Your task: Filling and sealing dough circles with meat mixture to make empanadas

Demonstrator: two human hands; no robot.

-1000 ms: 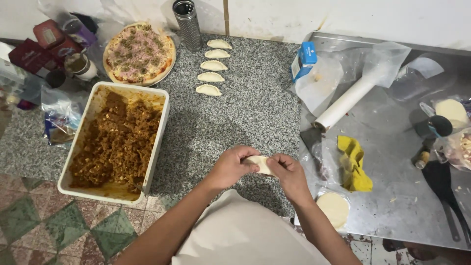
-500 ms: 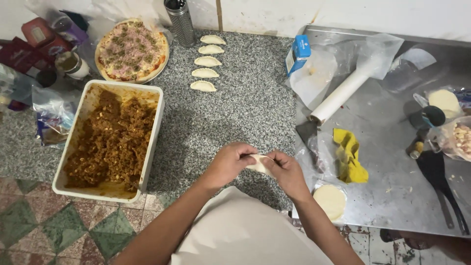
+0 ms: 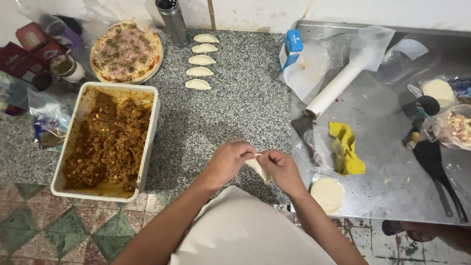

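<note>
Both my hands pinch a folded pale dough pastry [image 3: 258, 167] above the front edge of the speckled granite counter [image 3: 230, 108]. My left hand [image 3: 230, 159] grips its left side and my right hand [image 3: 282, 169] grips its right side. To the left stands a white rectangular tub [image 3: 147, 132] holding brown minced filling [image 3: 108, 142]. Several finished folded pastries [image 3: 201, 60] lie in a row at the back of the counter. A stack of round dough discs [image 3: 327, 195] sits on the metal surface [image 3: 392, 162] by my right forearm.
An uncooked pizza [image 3: 126, 51] and a metal grater [image 3: 171, 20] stand at the back left. On the metal surface lie a yellow cloth [image 3: 346, 147], a white roll [image 3: 338, 86], a blue carton [image 3: 292, 45], a black spatula [image 3: 436, 167] and bags. Jars and boxes crowd the far left.
My hands stay together on the pastry, fingers shifting slightly along its edge. The view has drifted a little; nothing else moved.
</note>
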